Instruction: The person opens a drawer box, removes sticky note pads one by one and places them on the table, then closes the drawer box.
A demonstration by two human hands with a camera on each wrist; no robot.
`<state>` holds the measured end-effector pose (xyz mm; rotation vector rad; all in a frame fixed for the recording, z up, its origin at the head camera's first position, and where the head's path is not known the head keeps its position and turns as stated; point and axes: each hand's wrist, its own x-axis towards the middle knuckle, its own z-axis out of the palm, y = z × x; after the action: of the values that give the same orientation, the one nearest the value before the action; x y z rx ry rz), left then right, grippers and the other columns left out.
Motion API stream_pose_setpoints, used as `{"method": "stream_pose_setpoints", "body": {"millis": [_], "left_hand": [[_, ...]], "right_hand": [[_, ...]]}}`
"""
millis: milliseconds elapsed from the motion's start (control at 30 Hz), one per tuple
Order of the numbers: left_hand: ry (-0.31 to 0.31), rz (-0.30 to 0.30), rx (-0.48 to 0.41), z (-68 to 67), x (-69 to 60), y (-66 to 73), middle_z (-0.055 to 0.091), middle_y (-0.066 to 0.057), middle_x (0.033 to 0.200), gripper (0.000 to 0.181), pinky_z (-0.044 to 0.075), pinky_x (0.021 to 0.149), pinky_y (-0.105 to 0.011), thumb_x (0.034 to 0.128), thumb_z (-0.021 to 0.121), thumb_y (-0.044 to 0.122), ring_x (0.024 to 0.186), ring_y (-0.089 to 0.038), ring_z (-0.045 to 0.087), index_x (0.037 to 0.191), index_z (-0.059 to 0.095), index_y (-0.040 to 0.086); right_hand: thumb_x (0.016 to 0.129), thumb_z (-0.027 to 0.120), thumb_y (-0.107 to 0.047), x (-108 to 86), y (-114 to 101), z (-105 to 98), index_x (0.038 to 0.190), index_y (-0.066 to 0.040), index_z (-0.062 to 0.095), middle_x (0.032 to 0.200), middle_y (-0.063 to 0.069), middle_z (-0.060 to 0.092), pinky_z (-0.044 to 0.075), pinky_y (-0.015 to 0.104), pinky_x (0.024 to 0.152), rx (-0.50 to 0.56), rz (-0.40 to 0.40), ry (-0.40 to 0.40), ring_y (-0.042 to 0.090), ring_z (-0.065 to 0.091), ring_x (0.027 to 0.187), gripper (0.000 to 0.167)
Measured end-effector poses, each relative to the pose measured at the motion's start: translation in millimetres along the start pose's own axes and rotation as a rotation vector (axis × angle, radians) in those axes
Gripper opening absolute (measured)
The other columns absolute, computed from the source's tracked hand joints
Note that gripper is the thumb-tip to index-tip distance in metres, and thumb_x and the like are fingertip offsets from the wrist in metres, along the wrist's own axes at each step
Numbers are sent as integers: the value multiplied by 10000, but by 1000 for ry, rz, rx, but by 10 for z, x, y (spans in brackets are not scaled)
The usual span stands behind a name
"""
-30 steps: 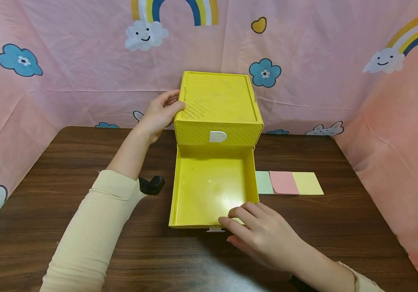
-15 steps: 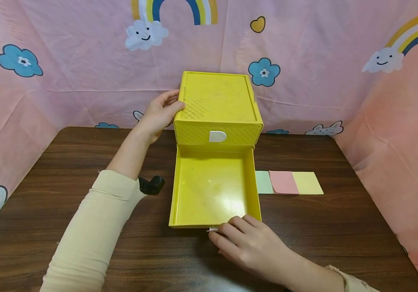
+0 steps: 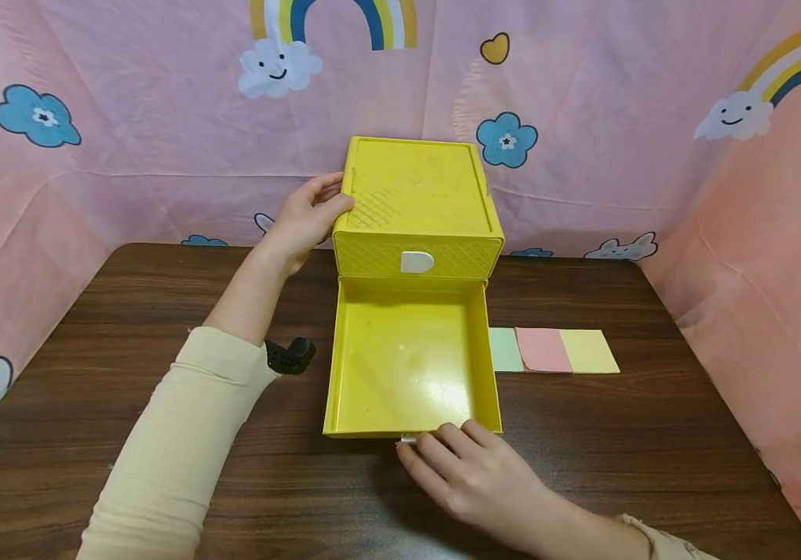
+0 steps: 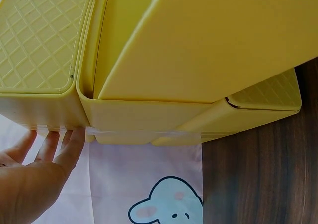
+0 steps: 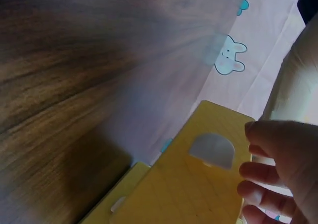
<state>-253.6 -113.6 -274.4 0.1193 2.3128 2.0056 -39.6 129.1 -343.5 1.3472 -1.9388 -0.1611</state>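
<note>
A yellow drawer box [image 3: 417, 187] stands at the back of the table, with one drawer [image 3: 403, 350] pulled far out and nothing inside it. My left hand [image 3: 302, 222] steadies the box, thumb on its top left edge and fingers against its side. In the left wrist view its fingers [image 4: 72, 147] reach the side wall fairly straight. My right hand [image 3: 480, 486] is at the drawer's front, close to the white handle [image 3: 409, 439], fingers loosely bent by the rim. The right wrist view shows the handle [image 5: 212, 150] uncovered, the fingers spread apart beside the front panel's upper edge.
Green [image 3: 507, 350], pink [image 3: 543, 350] and yellow [image 3: 589, 351] paper squares lie in a row right of the drawer. Another white tab [image 3: 417, 262] sits on the closed drawer above. A pink printed cloth [image 3: 197, 140] hangs behind the dark wooden table [image 3: 617, 451].
My right hand has moved from above the drawer's right front corner down and toward me, to the front by the handle. The left hand, box and drawer have stayed in place.
</note>
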Motion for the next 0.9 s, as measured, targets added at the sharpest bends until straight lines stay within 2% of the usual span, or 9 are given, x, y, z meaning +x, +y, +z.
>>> {"method": "stream_pose_setpoints", "body": {"millis": [133, 367, 700, 900], "left_hand": [[-7, 3, -7, -2, -2, 0, 371, -58, 1408, 554, 426, 966, -331, 912, 538, 232, 1169, -198, 474, 1428, 341, 180], [-13, 4, -12, -4, -5, 2, 365, -61, 1414, 560, 421, 974, -336, 915, 533, 230, 1177, -201, 471, 1434, 329, 176], [-3, -1, 1, 1, -1, 3, 373, -57, 1409, 553, 428, 960, -321, 915, 532, 232, 1169, -195, 475, 1430, 338, 178], [-8, 6, -6, 3, -8, 6, 373, -62, 1410, 552, 428, 960, -324, 911, 527, 222, 1173, -196, 473, 1428, 341, 172]], "right_hand": [[933, 368, -41, -23, -38, 38, 1022, -109, 663, 830, -6, 578, 399, 211, 542, -61, -12, -23, 129, 512, 675, 316], [925, 356, -15, -24, -78, 78, 1004, -92, 668, 830, -2, 581, 406, 202, 532, -108, 5, -37, 128, 500, 645, 331], [899, 389, -6, 22, -102, 112, 900, -97, 662, 783, -1, 566, 373, 196, 489, -125, 50, 42, 126, 444, 570, 288], [896, 389, -11, 20, -123, 150, 874, -103, 637, 754, -9, 535, 341, 202, 477, -110, 77, 53, 128, 424, 555, 265]]}}
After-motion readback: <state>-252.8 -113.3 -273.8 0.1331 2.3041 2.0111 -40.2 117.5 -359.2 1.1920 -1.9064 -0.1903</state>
